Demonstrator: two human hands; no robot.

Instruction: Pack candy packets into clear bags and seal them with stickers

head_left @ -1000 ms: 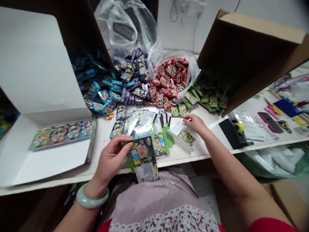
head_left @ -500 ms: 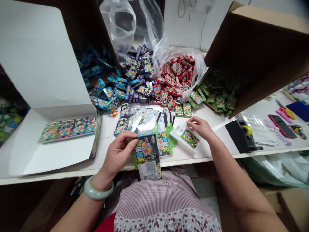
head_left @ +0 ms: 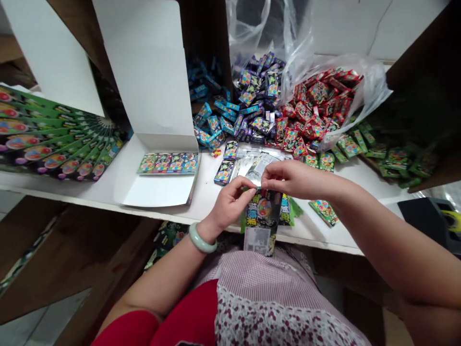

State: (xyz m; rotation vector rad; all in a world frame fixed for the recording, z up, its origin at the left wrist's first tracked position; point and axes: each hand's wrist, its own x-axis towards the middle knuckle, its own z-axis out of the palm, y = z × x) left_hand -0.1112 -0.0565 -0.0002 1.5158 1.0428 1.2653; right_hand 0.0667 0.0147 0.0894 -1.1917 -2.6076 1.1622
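A flat black printed packet [head_left: 260,218] with colourful lettering hangs over the table's front edge. My left hand [head_left: 232,202] pinches its top edge between thumb and fingers. At the same edge, close beside it, my right hand [head_left: 283,179] is pinched too, its fingertips meeting the packet's top. More black-and-green packets [head_left: 286,211] lie fanned out underneath and behind, partly covered by my hands. A small green candy box [head_left: 323,211] rests on the table below my right forearm.
Blue boxes [head_left: 213,126], purple boxes [head_left: 261,84] and red boxes [head_left: 320,103] are heaped at the back, partly in clear plastic bags. Green boxes [head_left: 398,161] spill from a carton at right. An open white display box [head_left: 158,190] holds a row of small boxes. A tape dispenser [head_left: 430,218] stands at right.
My right hand has left the small green box and come to the black packet's top edge beside my left hand. The view has swung left, showing fanned green display boxes.
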